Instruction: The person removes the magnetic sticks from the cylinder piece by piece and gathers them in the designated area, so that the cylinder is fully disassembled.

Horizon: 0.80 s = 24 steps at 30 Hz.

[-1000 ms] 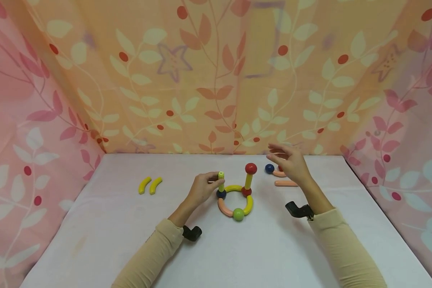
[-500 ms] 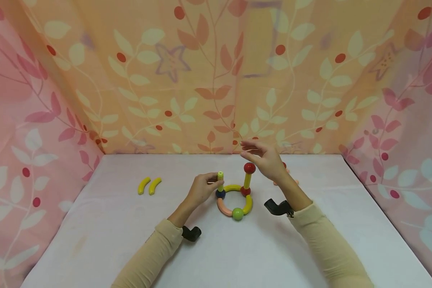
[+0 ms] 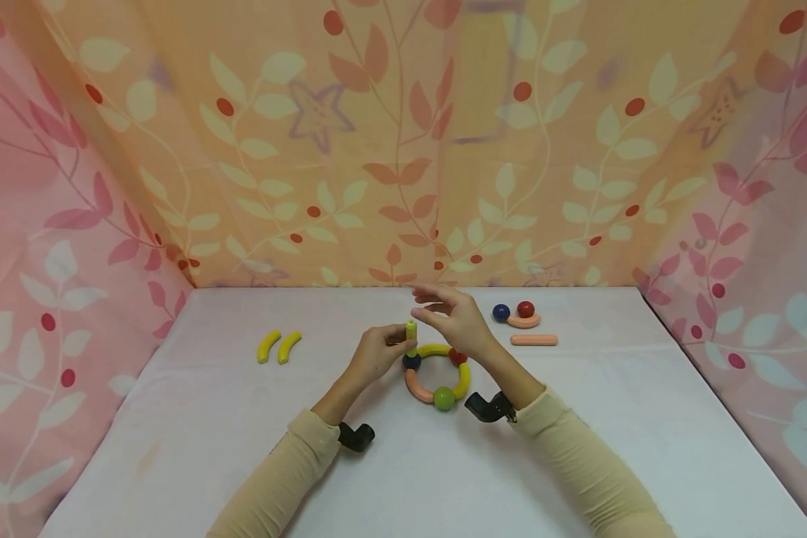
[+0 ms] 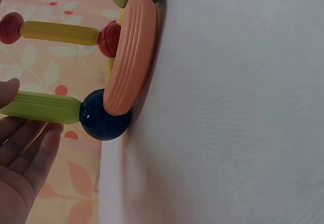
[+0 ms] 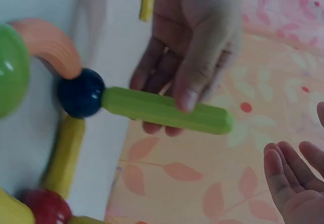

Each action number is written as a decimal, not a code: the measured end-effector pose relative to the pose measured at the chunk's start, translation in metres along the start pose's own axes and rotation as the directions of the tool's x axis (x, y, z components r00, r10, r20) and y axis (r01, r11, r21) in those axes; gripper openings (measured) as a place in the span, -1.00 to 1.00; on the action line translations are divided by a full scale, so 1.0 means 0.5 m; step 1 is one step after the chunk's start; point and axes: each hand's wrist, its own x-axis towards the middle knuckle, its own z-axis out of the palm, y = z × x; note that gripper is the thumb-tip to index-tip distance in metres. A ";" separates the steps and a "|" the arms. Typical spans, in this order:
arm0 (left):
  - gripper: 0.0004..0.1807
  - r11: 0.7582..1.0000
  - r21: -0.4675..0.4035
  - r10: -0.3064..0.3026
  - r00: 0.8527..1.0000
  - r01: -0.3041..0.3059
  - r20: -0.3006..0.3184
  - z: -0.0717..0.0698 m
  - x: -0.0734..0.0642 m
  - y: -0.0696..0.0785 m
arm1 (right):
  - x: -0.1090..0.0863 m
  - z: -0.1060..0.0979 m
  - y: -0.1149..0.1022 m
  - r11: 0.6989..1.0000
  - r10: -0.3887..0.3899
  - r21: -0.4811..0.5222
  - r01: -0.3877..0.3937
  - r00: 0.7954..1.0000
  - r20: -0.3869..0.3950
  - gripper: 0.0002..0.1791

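Observation:
My left hand (image 3: 374, 353) pinches a light-green toy rod (image 5: 212, 120) between thumb and fingers. The rod stands upright on a dark blue ball (image 5: 81, 93), which is part of a ring of curved sticks and balls lying on the table. A coral curved stick (image 4: 134, 51) joins this ball to a green ball (image 3: 444, 398). Yellow curved sticks run through a lower red ball (image 4: 109, 39), where a yellow rod (image 4: 61, 33) carries another red ball (image 4: 11, 28). My right hand (image 3: 453, 317) holds nothing, its fingers spread near the green rod's top; it hides the yellow rod in the head view.
On the white table (image 3: 175, 448), two yellow curved sticks (image 3: 279, 347) lie at left. Back right are a loose blue ball (image 3: 501, 313), a red ball (image 3: 525, 308), a coral curved stick (image 3: 524, 322) and a straight coral stick (image 3: 534, 340). Patterned cloth (image 3: 276, 187) walls the back.
My right hand has moved left from over the loose pieces at back right to beside the green rod, uncovering those pieces. The left hand keeps its grip on the rod.

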 end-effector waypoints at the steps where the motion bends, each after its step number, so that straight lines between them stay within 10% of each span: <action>1: -0.62 1.000 0.000 -0.004 1.000 0.004 0.004 0.000 0.000 -0.001 | -0.002 0.005 0.005 1.000 0.001 0.001 -0.001 1.000 -0.002 -0.54; 24: -0.65 0.985 0.081 -0.159 0.981 0.150 0.108 0.009 0.001 -0.018 | -0.030 0.067 0.079 0.964 0.265 -0.004 -0.265 0.963 0.045 -0.43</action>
